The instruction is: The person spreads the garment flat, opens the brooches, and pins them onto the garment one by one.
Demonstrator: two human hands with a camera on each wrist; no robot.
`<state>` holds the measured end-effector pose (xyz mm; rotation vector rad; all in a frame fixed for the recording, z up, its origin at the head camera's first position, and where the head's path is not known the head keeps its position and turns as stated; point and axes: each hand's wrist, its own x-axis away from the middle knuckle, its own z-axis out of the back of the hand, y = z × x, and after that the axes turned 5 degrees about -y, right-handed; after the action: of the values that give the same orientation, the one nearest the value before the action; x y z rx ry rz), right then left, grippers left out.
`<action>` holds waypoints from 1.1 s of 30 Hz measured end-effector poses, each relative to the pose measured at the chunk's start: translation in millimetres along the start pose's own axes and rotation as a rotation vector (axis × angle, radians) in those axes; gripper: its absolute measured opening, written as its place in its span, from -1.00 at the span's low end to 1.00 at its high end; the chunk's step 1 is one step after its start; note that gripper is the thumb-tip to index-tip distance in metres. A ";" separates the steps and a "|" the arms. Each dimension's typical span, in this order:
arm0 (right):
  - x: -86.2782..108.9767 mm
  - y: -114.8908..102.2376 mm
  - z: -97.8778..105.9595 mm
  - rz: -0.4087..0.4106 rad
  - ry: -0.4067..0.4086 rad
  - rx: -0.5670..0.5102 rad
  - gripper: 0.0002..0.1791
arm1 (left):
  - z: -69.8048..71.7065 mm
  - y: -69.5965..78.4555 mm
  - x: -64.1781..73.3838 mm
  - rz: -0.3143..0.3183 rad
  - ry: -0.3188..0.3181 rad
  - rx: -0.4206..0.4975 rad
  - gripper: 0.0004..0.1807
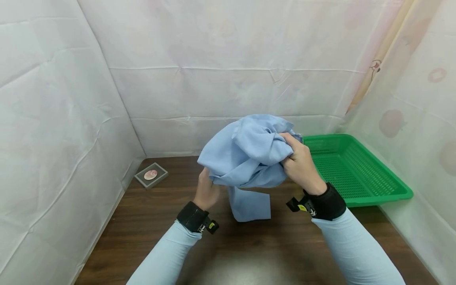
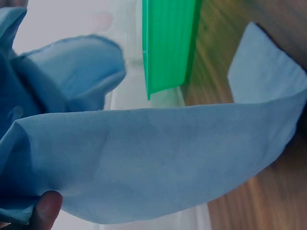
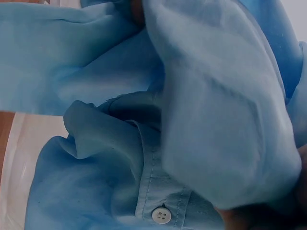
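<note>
A light blue buttoned shirt is bunched up and held above the table. My right hand grips its gathered folds on the right side. On the lower left, my left hand holds the cloth, partly hidden under it. In the left wrist view a fingertip presses on the edge of the shirt. A long flat strip of the same cloth hangs down, its end lying on the table. The right wrist view shows the shirt's placket with a white button.
A green plastic basket stands at the right, close behind my right hand. At the back left lies a small grey-framed square with a round pinkish piece. White sheets wall in the brown wooden table.
</note>
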<state>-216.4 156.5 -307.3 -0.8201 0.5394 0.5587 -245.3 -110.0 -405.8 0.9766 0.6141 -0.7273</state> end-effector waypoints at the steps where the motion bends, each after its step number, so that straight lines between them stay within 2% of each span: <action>1: 1.2 0.5 -0.1 -0.005 -0.007 -0.002 -0.64 | 3.4 0.3 -1.3 -0.001 -0.005 0.008 -0.82; 11: 22.9 12.5 -5.2 -0.080 -0.088 0.008 -0.64 | 27.7 0.7 -8.1 0.025 -0.070 -0.020 -0.60; 18: 41.7 23.6 -12.7 -0.176 -0.163 -0.042 -0.59 | 38.0 -3.5 -11.5 0.110 -0.128 -0.010 -0.56; 21: 48.5 29.0 -17.9 -0.201 -0.184 -0.064 -0.56 | 41.7 -5.8 -14.2 0.123 -0.131 -0.036 -0.59; 27: 61.6 39.6 -29.1 -0.268 -0.221 -0.089 -0.50 | 45.9 -8.9 -17.2 0.160 -0.128 -0.037 -0.52; 30: 70.0 45.0 -35.1 -0.286 -0.227 -0.099 -0.44 | 45.1 -11.7 -14.7 0.206 -0.126 -0.038 -0.54; 33: 78.7 50.6 -42.6 -0.273 -0.238 -0.118 -0.37 | 43.4 -15.9 -8.1 0.221 -0.123 -0.049 -0.55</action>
<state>-201.4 170.6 -408.0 -0.9075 0.1733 0.4305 -256.6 -152.4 -389.1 0.9300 0.4075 -0.5682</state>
